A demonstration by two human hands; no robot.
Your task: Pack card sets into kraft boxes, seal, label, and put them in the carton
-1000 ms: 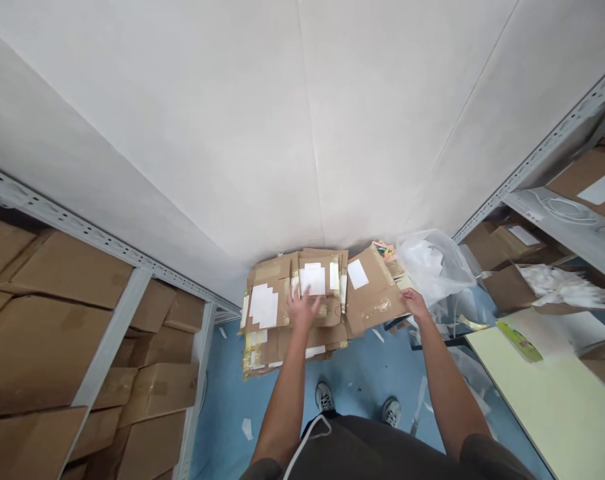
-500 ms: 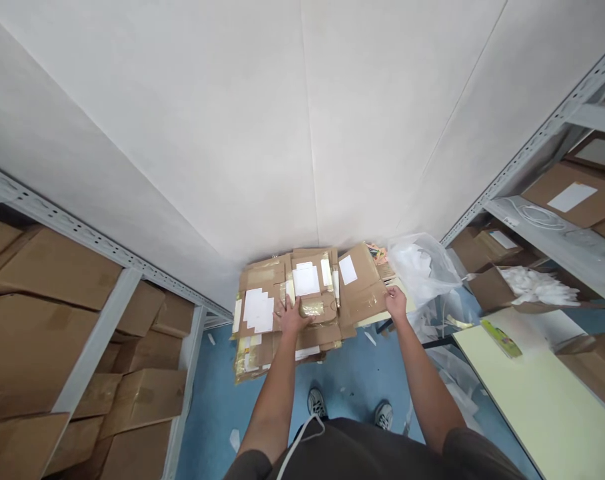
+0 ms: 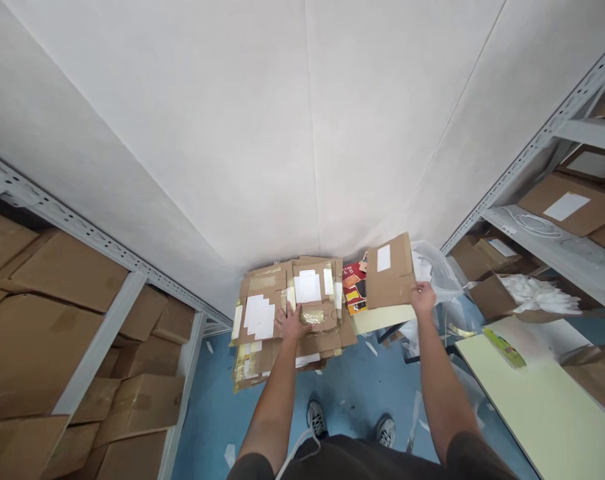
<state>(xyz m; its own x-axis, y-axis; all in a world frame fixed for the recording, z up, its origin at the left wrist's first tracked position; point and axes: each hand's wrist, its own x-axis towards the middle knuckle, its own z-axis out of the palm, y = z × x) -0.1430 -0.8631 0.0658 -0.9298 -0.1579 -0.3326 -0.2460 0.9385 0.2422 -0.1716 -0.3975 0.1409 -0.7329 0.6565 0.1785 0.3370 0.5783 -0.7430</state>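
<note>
My right hand [image 3: 423,298] grips the lower right edge of a flat brown cardboard piece [image 3: 395,277] with a white label, tilted up over a pale table [image 3: 382,320]. My left hand [image 3: 291,323] lies with its fingers spread on a stack of flattened cardboard [image 3: 270,277] that carries white labels and clear tape. Between the stack and the held piece, a red printed book or packet [image 3: 352,277] shows on the table.
A clear plastic bag [image 3: 440,270] stands behind my right hand. Shelves with boxes [image 3: 57,267] are at the left, more shelving [image 3: 557,233] at the right. A pale green tabletop [image 3: 542,387] is at lower right. Paper scraps lie on the blue floor [image 3: 352,400].
My right hand has moved right with the cardboard piece, away from the stack, uncovering the red printed item. My left hand has stayed on the stack.
</note>
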